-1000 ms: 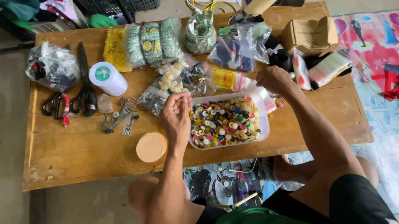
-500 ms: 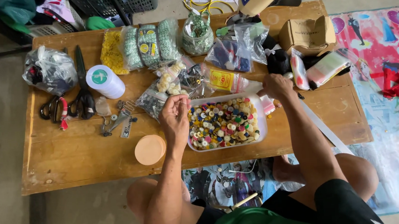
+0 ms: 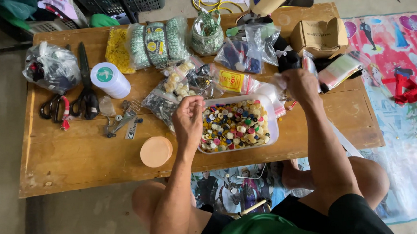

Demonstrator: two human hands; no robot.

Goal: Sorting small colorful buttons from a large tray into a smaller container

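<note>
Since a second ago our left hand (image 3: 188,117) has lifted from the tray's near-left corner to its far-left edge, fingertips pinched narrow, likely on a button too small to make out. Our right hand (image 3: 299,83) has drawn in from the far right and hovers over the clear bags (image 3: 245,83); we cannot tell its grip. So the sorting goes on. The white tray (image 3: 273,127) of coloured buttons (image 3: 233,125) sits at the table's (image 3: 76,159) near middle, long axis running left to right.
</note>
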